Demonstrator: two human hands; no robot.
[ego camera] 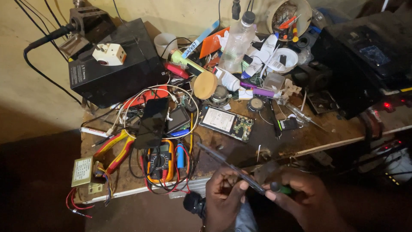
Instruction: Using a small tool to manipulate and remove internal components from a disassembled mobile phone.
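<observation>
At the bottom of the head view my left hand [225, 195] grips a thin dark flat phone [223, 161], held edge-on and slanting up to the left over the bench's front edge. My right hand [300, 195] pinches a small tool with a green handle [281, 188], its tip against the phone's lower end between both hands. An opened phone body [226, 122] with bare circuit board and battery lies on the wooden bench [326, 133] just beyond.
A black battery box [113, 64] with a white adapter stands at the back left. A black phone [152, 122], orange multimeter [159, 161], red-yellow pliers [116, 150], wires, plastic bottle [237, 43] and a black device [365, 60] at right crowd the bench.
</observation>
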